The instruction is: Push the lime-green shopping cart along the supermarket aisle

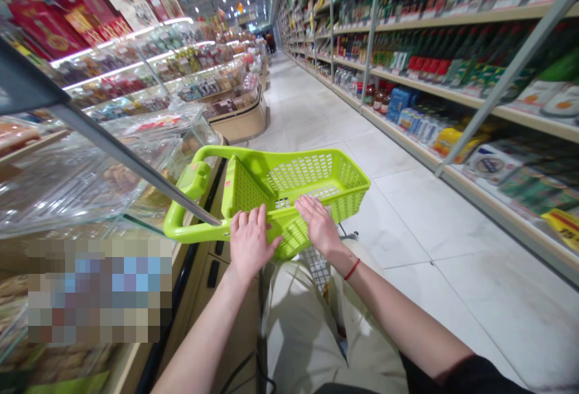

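A lime-green plastic shopping cart stands sideways before me, its looped handle at the left beside the food display. My left hand grips the near rim close to the handle, fingers over the edge and thumb apart on the near side. Further right along that same rim is my right hand, its fingers held together and hooked over the edge; their tips are partly hidden. A folded panel with holes stands inside the basket near the handle end. Below the basket, part of a lower wire rack shows.
At the left is a display counter with plastic-wrapped food, crossed by a slanting grey metal pole. Tall shelves of bottles and packets line the right. A pale tiled aisle floor runs between, with a distant person.
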Demonstrator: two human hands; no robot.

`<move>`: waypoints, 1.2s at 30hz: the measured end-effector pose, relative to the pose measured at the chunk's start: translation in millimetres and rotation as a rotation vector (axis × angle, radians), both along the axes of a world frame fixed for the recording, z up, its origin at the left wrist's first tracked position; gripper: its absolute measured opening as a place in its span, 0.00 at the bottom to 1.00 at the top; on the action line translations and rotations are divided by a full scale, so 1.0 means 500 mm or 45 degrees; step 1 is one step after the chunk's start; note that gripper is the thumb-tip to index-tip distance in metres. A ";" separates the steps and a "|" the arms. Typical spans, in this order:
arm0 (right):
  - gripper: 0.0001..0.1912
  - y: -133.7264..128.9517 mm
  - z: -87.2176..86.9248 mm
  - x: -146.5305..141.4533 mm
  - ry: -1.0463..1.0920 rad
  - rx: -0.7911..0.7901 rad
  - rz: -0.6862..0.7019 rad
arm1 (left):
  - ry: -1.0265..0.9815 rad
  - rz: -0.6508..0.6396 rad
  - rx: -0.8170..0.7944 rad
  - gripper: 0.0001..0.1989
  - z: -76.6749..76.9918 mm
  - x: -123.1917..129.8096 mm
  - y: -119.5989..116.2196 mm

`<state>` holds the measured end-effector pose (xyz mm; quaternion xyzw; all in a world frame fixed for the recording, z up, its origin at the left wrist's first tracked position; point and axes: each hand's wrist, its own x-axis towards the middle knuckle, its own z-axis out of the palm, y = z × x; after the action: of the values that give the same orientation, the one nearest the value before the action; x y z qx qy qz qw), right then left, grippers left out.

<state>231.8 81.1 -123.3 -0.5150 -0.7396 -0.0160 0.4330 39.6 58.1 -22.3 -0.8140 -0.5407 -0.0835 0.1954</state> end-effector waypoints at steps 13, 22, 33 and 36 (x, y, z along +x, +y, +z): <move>0.29 0.003 0.072 -0.125 0.001 -0.008 0.295 | 0.005 -0.014 0.018 0.39 -0.001 -0.001 0.002; 0.31 -0.001 0.030 -0.034 -0.045 -0.027 0.157 | 0.010 0.006 0.009 0.44 -0.004 -0.002 0.004; 0.30 -0.002 0.051 -0.092 0.023 -0.039 0.145 | 0.007 0.003 0.028 0.44 -0.004 0.000 0.004; 0.30 0.001 0.073 -0.119 0.047 -0.030 0.288 | -0.008 -0.017 0.033 0.42 -0.003 -0.001 0.003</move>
<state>172.1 81.9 -86.6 -0.4334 -0.7852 0.0511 0.4394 39.2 59.8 -23.7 -0.8147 -0.5347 -0.0943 0.2037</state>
